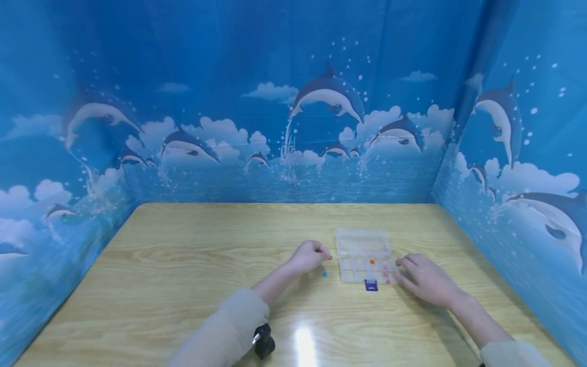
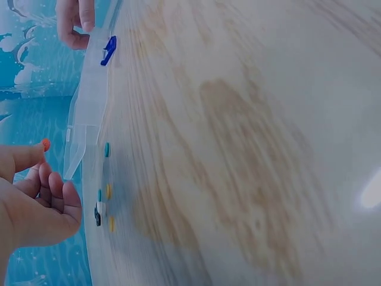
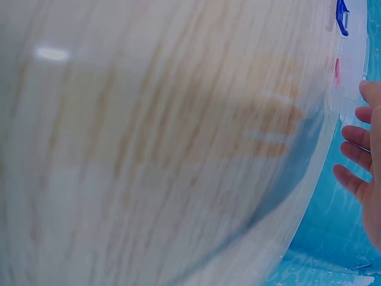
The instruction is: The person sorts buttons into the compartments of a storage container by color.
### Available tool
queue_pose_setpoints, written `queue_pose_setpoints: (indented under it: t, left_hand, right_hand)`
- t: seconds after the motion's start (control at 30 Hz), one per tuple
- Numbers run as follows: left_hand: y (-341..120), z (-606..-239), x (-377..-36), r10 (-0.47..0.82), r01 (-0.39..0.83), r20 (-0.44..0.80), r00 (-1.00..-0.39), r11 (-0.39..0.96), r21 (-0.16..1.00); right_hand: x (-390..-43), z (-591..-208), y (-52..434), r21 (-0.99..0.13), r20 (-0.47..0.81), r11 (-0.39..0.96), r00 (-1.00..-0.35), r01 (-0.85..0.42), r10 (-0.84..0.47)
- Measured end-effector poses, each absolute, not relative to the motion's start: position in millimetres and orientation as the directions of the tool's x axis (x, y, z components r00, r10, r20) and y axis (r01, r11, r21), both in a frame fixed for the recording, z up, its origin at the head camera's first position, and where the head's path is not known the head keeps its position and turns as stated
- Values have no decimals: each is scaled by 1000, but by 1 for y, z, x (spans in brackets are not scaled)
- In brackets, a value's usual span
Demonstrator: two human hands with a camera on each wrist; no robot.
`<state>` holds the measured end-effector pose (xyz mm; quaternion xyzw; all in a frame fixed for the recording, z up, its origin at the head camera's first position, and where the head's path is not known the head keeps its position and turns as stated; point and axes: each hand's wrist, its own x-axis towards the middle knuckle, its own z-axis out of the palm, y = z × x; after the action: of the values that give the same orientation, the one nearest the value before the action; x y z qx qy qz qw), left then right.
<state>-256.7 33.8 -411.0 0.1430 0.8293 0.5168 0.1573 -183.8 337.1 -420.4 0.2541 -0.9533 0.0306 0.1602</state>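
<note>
A clear plastic compartment box (image 1: 364,253) with its lid open lies on the wooden table (image 1: 183,255); a blue latch (image 1: 371,285) sits at its near edge and an orange bead (image 1: 372,261) lies inside. My left hand (image 1: 310,256) pinches a small red-orange bead (image 1: 329,258) just left of the box. In the left wrist view the bead (image 2: 45,143) shows at my fingertip. My right hand (image 1: 424,278) rests with relaxed fingers against the box's right front corner. A blue bead (image 1: 324,274) lies on the table below my left hand.
Blue dolphin-print walls (image 1: 293,127) enclose the table on three sides. Several small beads (image 2: 106,202) lie on the table near the box in the left wrist view. A black wrist camera (image 1: 264,341) sits on my left forearm.
</note>
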Motion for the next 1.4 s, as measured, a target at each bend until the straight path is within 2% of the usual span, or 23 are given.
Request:
queue_pose_setpoints:
  t: [0.63, 1.4]
  left_hand:
    - [60, -405, -259, 430, 87, -72, -900, 340, 936]
    - [87, -401, -261, 403, 50, -100, -910, 345, 937]
  right_hand:
    - [-185, -418, 337, 1, 279, 879, -844, -477, -459]
    - [-184, -419, 337, -7, 280, 880, -846, -475, -454]
